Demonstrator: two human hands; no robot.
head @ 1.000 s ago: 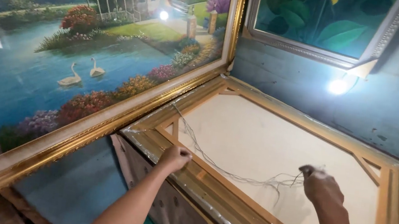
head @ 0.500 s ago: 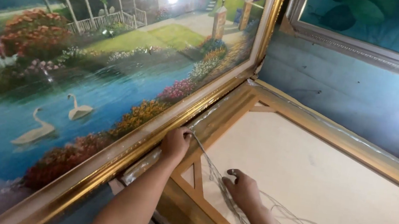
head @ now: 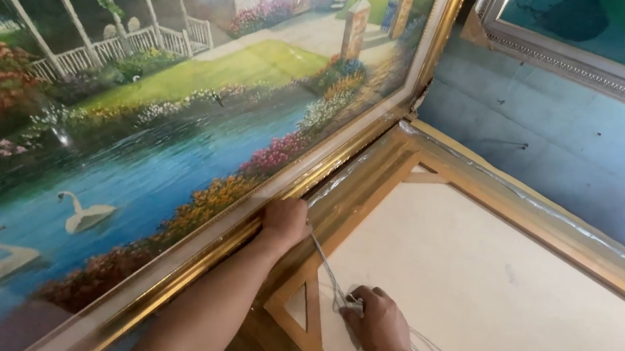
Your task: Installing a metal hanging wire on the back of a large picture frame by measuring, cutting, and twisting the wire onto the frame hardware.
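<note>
Between left hand (head: 285,223) and right hand (head: 377,323): thin wire (head: 326,267), taut.

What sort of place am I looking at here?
Likely a picture-framing workshop or painting store. A large gold-framed landscape painting leans beside a frame lying face down, both hands, left and right, work thin wire across its back, and another framed painting hangs above.

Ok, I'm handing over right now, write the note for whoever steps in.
Left hand: pressed on the gold frame edge, pinning one end of the white cord.
Right hand: pinching the cord on the canvas back, near the corner brace.
Done: cord taut between the hands.
Left: slack cord loops by the right wrist, loose; fastening not visible.
</note>
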